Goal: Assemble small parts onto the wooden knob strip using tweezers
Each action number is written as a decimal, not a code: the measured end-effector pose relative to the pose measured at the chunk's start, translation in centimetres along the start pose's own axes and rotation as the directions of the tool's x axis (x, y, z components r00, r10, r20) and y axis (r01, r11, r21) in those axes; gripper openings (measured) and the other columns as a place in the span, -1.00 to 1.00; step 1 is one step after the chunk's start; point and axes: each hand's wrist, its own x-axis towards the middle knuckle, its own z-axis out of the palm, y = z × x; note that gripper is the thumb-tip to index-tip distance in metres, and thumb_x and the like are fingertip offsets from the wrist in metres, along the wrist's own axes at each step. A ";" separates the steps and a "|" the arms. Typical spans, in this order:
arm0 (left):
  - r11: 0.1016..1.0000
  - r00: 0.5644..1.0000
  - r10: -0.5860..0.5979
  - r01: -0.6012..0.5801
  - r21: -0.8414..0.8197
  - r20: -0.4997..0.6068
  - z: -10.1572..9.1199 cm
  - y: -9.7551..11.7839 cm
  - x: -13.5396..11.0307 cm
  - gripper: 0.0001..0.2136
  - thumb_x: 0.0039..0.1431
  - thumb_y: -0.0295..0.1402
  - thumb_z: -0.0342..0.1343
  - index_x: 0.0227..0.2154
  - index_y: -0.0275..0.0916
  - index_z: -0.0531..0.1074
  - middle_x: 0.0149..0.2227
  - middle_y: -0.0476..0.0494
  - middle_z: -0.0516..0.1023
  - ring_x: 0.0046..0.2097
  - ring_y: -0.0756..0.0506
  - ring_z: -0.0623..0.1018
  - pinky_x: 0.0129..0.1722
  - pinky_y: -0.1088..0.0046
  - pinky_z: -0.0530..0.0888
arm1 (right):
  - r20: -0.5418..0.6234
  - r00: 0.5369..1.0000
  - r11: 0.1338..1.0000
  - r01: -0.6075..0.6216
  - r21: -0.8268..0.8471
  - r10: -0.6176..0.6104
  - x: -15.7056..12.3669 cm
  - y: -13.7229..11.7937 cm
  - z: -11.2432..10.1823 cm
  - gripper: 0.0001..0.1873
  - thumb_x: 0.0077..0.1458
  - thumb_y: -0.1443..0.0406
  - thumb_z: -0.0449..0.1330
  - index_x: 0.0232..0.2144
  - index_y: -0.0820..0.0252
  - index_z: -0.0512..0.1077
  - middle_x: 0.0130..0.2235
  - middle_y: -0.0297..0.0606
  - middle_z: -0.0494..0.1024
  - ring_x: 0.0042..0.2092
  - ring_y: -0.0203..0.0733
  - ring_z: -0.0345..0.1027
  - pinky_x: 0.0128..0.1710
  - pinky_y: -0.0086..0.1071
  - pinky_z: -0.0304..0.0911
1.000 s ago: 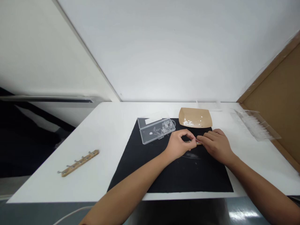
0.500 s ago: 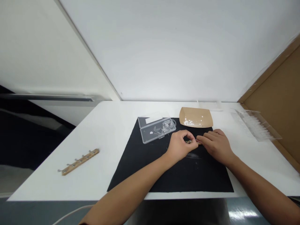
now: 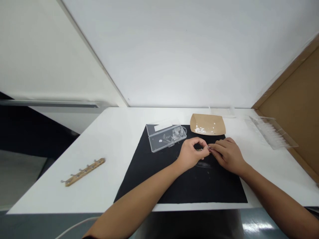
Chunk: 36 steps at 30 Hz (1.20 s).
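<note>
My left hand point(image 3: 190, 153) is closed in a pinch, thumb and forefinger forming a ring over the black mat point(image 3: 184, 187). Its fingertips meet those of my right hand point(image 3: 229, 155), whose fingers are bent and pressed together. Between the two sets of fingertips shows a tiny shiny piece point(image 3: 210, 147), too small to name. Through the ring of the left hand a bit of a tan and metallic thing point(image 3: 199, 150) can be seen, mostly hidden. Just beyond the hands lies a brown paper tray point(image 3: 219, 124) with small white bits in it.
An open clear plastic box point(image 3: 156, 146) holding clear, nail-tip-like pieces lies left of the tray. A wooden strip with metal hooks point(image 3: 84, 172) rests far left on the white table point(image 3: 117, 132). At right is a clear case point(image 3: 274, 132) with rows of white pieces, beside a brown board point(image 3: 296, 89).
My right fingers have shifted slightly, and the small shiny piece at the fingertips shows more. The tan edge under the right fingers no longer shows. My left hand stays nearly in place.
</note>
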 end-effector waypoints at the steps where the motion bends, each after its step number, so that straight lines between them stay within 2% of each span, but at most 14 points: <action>1: 1.000 1.000 0.018 -0.018 0.005 0.007 0.0 0.0 0.0 -0.90 0.03 -0.37 0.30 -0.42 -0.31 0.55 -0.46 -0.02 0.55 -0.53 0.06 0.51 -0.55 0.62 0.43 | 0.009 1.000 1.000 -0.008 0.014 0.008 0.0 0.0 0.0 -0.77 0.46 0.25 0.12 -0.08 0.10 0.59 -0.35 -0.29 0.60 -0.33 -0.23 0.37 -0.18 -0.23 0.05; 4: 0.998 0.998 0.059 -0.059 0.021 0.019 -0.1 0.0 0.1 -0.90 0.05 -0.38 0.29 -0.43 -0.31 0.55 -0.45 -0.02 0.54 -0.52 0.07 0.50 -0.53 0.62 0.45 | 0.024 0.999 0.999 -0.027 0.047 0.025 -0.1 0.1 0.1 -0.77 0.46 0.25 0.12 -0.05 0.09 0.58 -0.33 -0.30 0.60 -0.33 -0.23 0.37 -0.19 -0.23 0.05; 11: 0.999 0.999 0.042 -0.042 0.001 0.030 -0.1 -0.2 0.2 -0.88 0.05 -0.35 0.32 -0.41 -0.31 0.56 -0.39 -0.05 0.55 -0.50 0.07 0.49 -0.55 0.62 0.46 | 0.047 0.998 0.990 -0.037 0.136 0.031 0.0 -0.2 0.0 -0.77 0.47 0.26 0.09 -0.08 0.12 0.56 -0.31 -0.27 0.58 -0.31 -0.22 0.39 -0.20 -0.24 0.08; 21: 1.000 0.999 0.027 -0.027 0.001 0.028 -0.2 -1.0 0.5 -0.87 0.05 -0.36 0.33 -0.38 -0.33 0.60 -0.44 -0.06 0.58 -0.51 0.08 0.49 -0.54 0.63 0.44 | 0.060 0.995 0.967 -0.095 0.238 0.083 0.2 -0.7 -0.2 -0.80 0.43 0.29 0.11 -0.13 0.11 0.55 -0.32 -0.29 0.54 -0.28 -0.22 0.41 -0.23 -0.25 0.11; 27: 1.000 0.999 0.012 -0.011 -0.013 0.038 -0.2 -1.4 0.6 -0.87 0.05 -0.35 0.33 -0.39 -0.33 0.59 -0.46 -0.05 0.57 -0.52 0.07 0.49 -0.57 0.64 0.41 | 0.039 0.994 0.950 -0.113 0.291 0.106 0.3 -0.8 -0.3 -0.81 0.40 0.29 0.14 -0.21 0.11 0.57 -0.33 -0.28 0.52 -0.31 -0.22 0.39 -0.26 -0.27 0.19; 36: 0.998 0.999 0.049 -0.050 0.045 0.019 -0.3 -0.9 0.6 -0.90 0.06 -0.36 0.29 -0.42 -0.31 0.58 -0.50 -0.03 0.56 -0.53 0.08 0.45 -0.53 0.61 0.37 | 0.007 0.988 0.899 -0.144 0.413 0.155 0.3 -0.9 -0.2 -0.80 0.41 0.28 0.15 -0.12 0.08 0.60 -0.31 -0.25 0.46 -0.31 -0.20 0.36 -0.32 -0.28 0.29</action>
